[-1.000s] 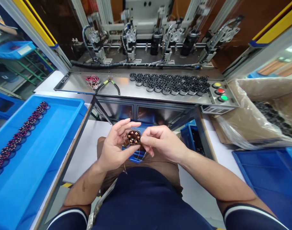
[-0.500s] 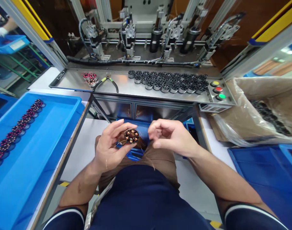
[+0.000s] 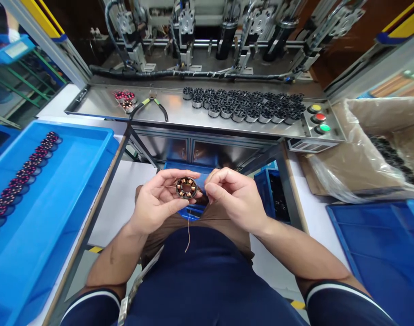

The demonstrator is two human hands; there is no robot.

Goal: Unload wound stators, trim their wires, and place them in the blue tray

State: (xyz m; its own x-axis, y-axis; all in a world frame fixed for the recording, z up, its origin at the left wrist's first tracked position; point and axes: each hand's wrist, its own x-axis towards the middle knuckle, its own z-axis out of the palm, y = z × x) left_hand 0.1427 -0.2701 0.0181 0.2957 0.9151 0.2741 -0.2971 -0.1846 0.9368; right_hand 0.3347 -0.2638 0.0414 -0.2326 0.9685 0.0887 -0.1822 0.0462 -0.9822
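Observation:
My left hand [image 3: 152, 199] grips a ring-shaped motor stator [image 3: 186, 188] with copper coils, holding it between thumb and fingers with its open face up. Thin loose copper wire ends stick out from it, one to the left and one hanging [image 3: 188, 235] over my lap. Close at its right side, my right hand [image 3: 234, 194] is closed in a pinch on what looks like another fine copper wire from the stator; the wire is hard to see between the fingertips. Cutting pliers [image 3: 149, 106] with black and green handles lie spread on the metal ledge.
Several black-topped stator cores [image 3: 241, 106] stand in rows on the metal ledge [image 3: 175, 113], with wound stators [image 3: 125, 99] at its left. A blue tray [image 3: 74, 181] holds a line of wound stators. Right are coloured buttons [image 3: 319, 118] and a plastic-lined carton [image 3: 363, 154]. Machinery stands behind.
My right hand has moved left to the stator and closed its fingers in a pinch. The stator stays in my left hand, slightly turned. The view has shifted a little downward.

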